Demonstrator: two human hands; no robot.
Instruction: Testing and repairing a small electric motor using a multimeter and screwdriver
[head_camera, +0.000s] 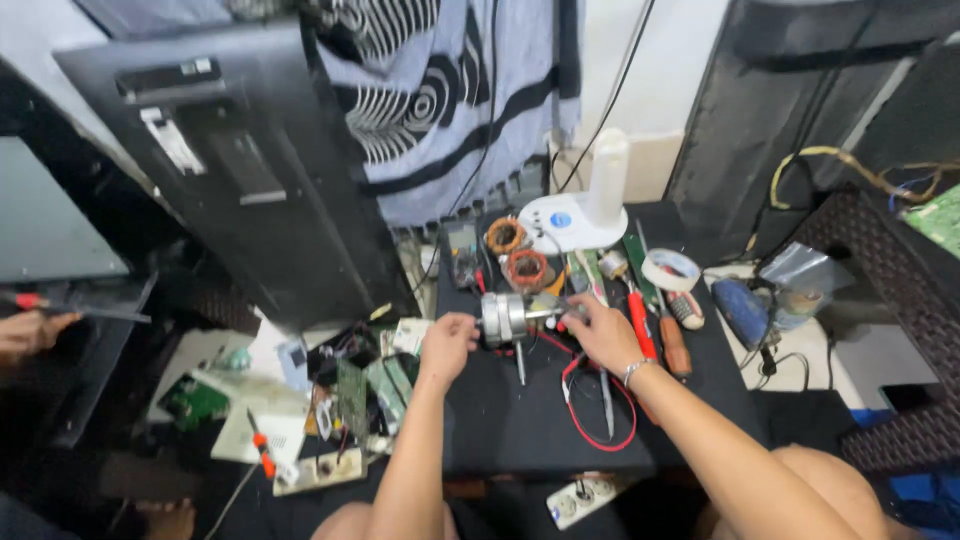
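1. Left hand (447, 340) grips left end of small silver motor (507, 317), fingers closed on it.
2. Right hand (600, 335) clasps the motor's right shaft end.
3. Motor sits mid-scene on black tabletop (500, 420), near red wire (590, 420) and red-handled screwdriver (642, 322).

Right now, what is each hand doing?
Left hand: closed on the small electric motor.
Right hand: closed on the motor's other end.

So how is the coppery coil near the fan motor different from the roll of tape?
The copper coil is reddish-brown wound wire; the tape roll is white and smooth. The coil sits left of the white stand base, and the tape lies to its right, by the red-handled screwdriver. Both are rings lying flat on the black table.
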